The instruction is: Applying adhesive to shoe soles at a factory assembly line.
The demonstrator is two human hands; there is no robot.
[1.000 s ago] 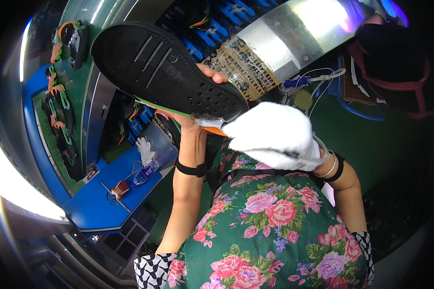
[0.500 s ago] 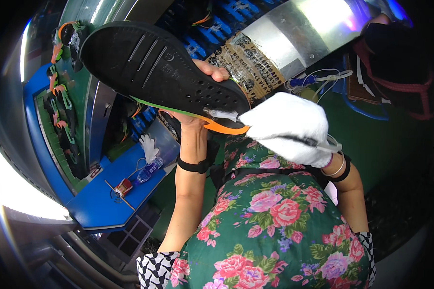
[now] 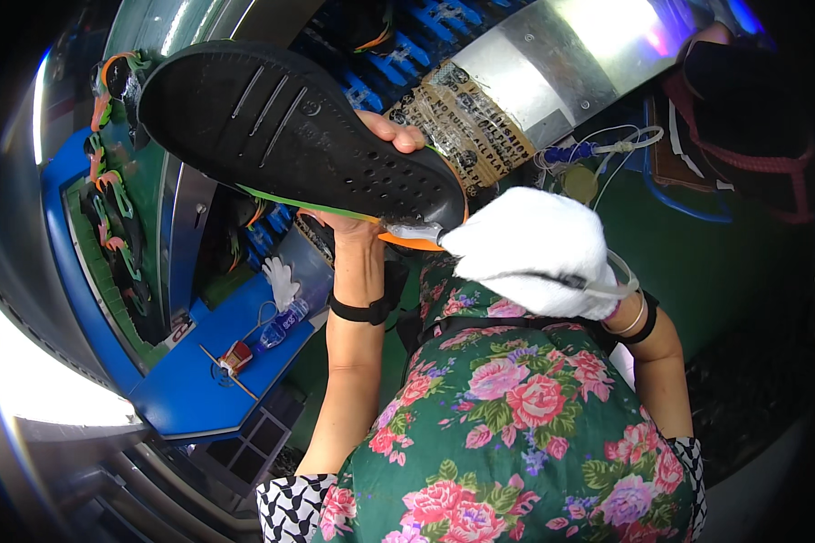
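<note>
A large black shoe sole (image 3: 290, 127) with several small holes and three grooves is held up, tilted, in front of me. Green and orange strips show along its lower edge. My bare left hand (image 3: 394, 132) is closed around its narrower end from behind, fingers over the far edge. My right hand (image 3: 539, 249), in a white glove, grips a brush (image 3: 414, 232) whose pale, wet-looking tip touches the sole near the orange edge. Most of the brush handle is hidden by the glove. A clear tube (image 3: 623, 276) loops out beside the right wrist.
Shoe parts with orange and green straps (image 3: 109, 190) sit on a green belt at left. A blue shelf (image 3: 186, 389) bears a bottle (image 3: 282, 326), a white glove (image 3: 281, 281) and a small red container (image 3: 235, 356). A metal machine edge (image 3: 561, 63) with taped cardboard lies beyond.
The sole has shifted slightly left and turned a little, so less of the orange edge shows. My gloved hand and the brush tip have moved slightly left and down.
</note>
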